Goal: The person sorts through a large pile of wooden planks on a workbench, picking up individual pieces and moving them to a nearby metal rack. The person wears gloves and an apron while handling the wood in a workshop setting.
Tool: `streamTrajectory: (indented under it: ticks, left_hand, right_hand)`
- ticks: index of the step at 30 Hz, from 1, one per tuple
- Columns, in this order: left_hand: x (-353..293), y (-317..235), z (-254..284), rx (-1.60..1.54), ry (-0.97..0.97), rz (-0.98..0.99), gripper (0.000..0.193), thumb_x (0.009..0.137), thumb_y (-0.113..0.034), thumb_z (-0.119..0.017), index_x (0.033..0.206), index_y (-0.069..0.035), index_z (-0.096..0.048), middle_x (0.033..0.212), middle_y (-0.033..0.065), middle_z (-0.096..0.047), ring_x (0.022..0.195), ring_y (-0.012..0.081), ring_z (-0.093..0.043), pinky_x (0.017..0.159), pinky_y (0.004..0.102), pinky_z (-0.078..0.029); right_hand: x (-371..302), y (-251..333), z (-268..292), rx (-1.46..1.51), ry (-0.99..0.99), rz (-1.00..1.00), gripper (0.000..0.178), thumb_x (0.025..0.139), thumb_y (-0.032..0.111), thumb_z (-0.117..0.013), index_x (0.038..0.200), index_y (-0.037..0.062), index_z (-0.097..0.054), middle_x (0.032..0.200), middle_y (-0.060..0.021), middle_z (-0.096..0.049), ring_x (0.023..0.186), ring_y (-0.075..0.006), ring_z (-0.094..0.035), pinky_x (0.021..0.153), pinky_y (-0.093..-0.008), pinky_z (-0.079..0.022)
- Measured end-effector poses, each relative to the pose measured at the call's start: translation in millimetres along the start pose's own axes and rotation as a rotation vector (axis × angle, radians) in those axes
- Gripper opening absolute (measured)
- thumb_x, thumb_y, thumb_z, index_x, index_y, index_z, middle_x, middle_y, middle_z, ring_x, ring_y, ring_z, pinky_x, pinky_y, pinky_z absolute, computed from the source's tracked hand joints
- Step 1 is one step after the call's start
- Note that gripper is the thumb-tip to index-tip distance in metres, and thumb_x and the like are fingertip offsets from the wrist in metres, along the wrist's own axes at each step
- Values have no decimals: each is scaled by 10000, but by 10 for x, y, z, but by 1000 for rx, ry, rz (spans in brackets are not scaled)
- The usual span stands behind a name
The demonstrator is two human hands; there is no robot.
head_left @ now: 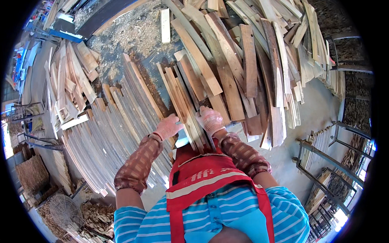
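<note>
Both my hands wear pale pink knit gloves, with brown checked sleeve covers above them. Between them several narrow wooden strips [189,121] lie side by side, their near ends reaching my red apron [202,172]. My left hand [168,126] presses curled fingers against the left side of these strips. At their right side, my right hand [210,120] is closed over the edge, with its fingertips partly hidden. To the left runs a long, tight row of greyish strips [117,129]. Loose boards [227,93] overlap just beyond my right hand.
A big, uneven heap of boards [251,60] spreads across the far right. Another pile [69,81] sits at the far left. Sawdust [129,40] covers the dark surface ahead, where a single pale board [165,26] lies. Metal frames [324,162] stand at right, a round fan guard [66,212] lower left.
</note>
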State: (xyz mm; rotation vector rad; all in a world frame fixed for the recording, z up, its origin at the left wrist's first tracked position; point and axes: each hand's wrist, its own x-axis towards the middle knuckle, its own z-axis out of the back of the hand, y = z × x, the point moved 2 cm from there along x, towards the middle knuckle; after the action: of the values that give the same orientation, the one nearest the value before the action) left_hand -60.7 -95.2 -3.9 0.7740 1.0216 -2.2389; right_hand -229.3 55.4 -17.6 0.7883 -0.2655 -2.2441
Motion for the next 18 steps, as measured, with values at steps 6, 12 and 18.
streamTrajectory:
  ticks: [6, 12, 18]
  left_hand:
    - [90, -183, -66, -464, -65, 330, 893, 893, -461, -700, 1499, 94, -352, 1502, 313, -453, 1410, 370, -462, 1133, 395, -402]
    - [179, -126, -330, -761, -230, 370, 1043, 885, -419, -719, 1594, 85, -143, 1625, 308, -282, 1520, 370, -306, 1229, 393, -275]
    - [300, -24, -534, -940, -307, 357, 1123, 850, -315, -781, 1590, 107, -48, 1652, 301, -211, 1543, 368, -237, 1232, 398, -261]
  right_hand:
    - [-370, -165, 184, 251, -101, -39, 287, 944, 348, -583, 1007, 77, -657, 961, -219, -718, 928, -423, -692, 811, -540, -541]
    - [-354, -333, 518, 803, -283, -111, 271, 951, 267, -598, 1087, 53, -695, 877, -154, -705, 790, -309, -670, 718, -404, -523]
    - [-192, -317, 858, 1287, -254, -149, 297, 961, 199, -650, 1145, -30, -690, 829, 16, -638, 748, -88, -569, 669, -260, -468]
